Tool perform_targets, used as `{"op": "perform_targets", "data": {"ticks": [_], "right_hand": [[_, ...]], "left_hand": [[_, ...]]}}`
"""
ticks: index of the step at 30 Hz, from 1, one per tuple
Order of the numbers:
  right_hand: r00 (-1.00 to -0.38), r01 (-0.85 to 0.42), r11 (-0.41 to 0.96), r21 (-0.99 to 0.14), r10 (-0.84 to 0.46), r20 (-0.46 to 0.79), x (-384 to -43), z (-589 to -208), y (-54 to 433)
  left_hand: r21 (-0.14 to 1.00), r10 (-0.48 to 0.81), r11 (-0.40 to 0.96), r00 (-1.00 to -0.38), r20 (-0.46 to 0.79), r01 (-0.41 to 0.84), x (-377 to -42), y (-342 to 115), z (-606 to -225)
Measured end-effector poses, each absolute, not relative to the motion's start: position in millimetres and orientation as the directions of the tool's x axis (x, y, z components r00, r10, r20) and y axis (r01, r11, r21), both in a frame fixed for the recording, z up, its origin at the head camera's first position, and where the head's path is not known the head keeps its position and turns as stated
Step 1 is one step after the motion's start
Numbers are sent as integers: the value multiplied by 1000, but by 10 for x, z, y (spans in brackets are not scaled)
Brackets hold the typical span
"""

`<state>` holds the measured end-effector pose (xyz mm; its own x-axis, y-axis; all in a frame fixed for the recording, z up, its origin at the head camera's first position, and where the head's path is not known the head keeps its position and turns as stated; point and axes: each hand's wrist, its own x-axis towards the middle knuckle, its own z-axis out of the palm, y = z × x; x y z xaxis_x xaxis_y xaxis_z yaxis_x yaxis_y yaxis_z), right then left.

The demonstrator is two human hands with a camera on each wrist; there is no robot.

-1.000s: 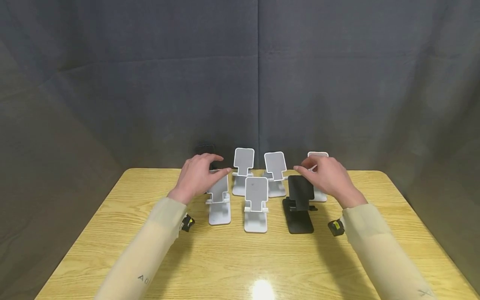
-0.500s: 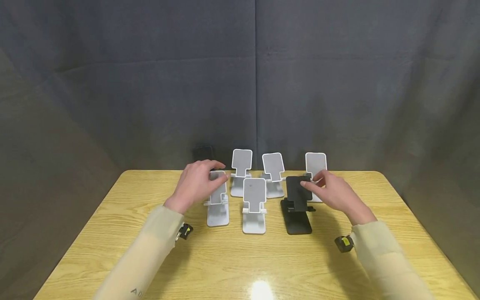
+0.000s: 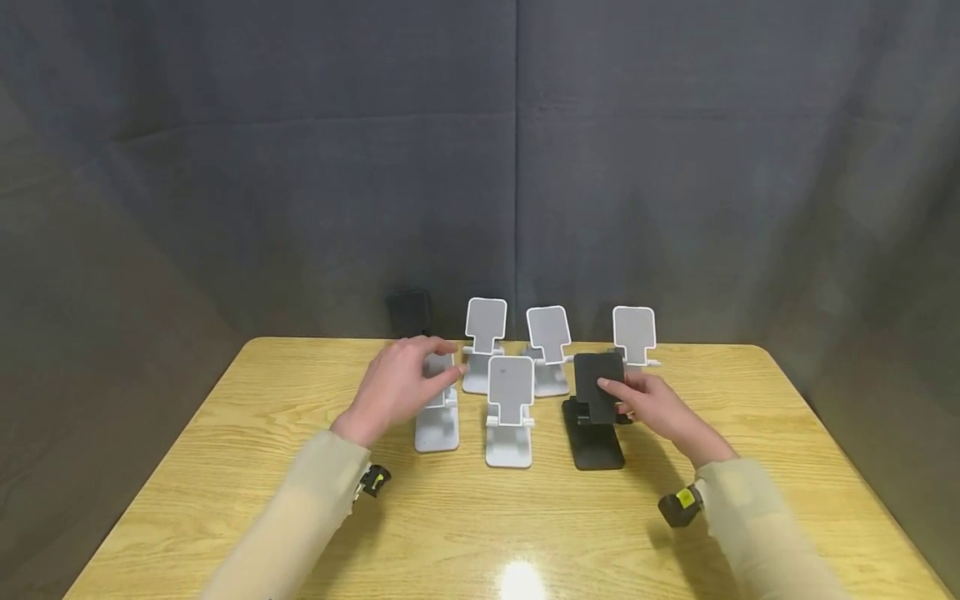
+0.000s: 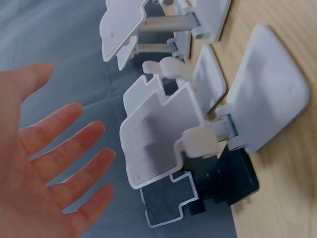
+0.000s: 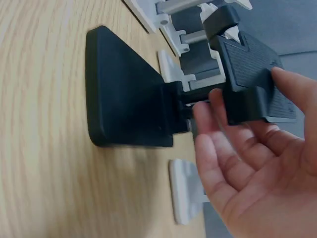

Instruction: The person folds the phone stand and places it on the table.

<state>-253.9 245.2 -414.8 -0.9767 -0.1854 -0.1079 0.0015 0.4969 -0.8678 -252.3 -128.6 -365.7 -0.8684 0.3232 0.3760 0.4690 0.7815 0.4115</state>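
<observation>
My right hand grips a black phone stand at the right edge of its upper plate. In the right wrist view the thumb lies on the front of the plate, while the other fingers curl in behind it. The black base stands on the table. At the front left, my left hand hovers by a white phone stand, partly covering its grey-padded plate. The left wrist view shows that hand's fingers relaxed and apart from the white stand.
Another white phone stand is at front centre. Behind are three more white ones, left, middle and right. A second black stand is at back left, near the dark curtain. All share the wooden table.
My right hand has come down from above the back right white stand and taken hold of the black stand's plate. My left hand has lowered slightly beside the front left white stand.
</observation>
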Motion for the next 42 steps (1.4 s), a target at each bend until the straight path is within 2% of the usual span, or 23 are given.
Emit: {"op": "perform_targets", "data": {"ticks": [4, 9, 15, 27, 42], "right_hand": [[-979, 39, 412, -910, -169, -118, -2551, -4183, 2431], [-983, 6, 342, -940, -168, -67, -2565, -4184, 2412], [-989, -79, 372, -925, -148, 25, -2559, -4091, 2367], [-981, -176, 431, -885, -151, 121, -2474, -3735, 2260], [-954, -298, 412, -861, -169, 249, -2366, -3207, 2000]], "left_hand": [[445, 321, 761, -870, 373, 472, -2485, -1275, -3738], [454, 329, 746, -862, 384, 487, -2446, -1256, -3814], [457, 329, 742, -861, 388, 490, -2433, -1228, -3837], [488, 336, 719, -862, 379, 495, -2435, -1175, -3833], [665, 321, 613, -904, 284, 427, -2383, -1062, -3837]]}}
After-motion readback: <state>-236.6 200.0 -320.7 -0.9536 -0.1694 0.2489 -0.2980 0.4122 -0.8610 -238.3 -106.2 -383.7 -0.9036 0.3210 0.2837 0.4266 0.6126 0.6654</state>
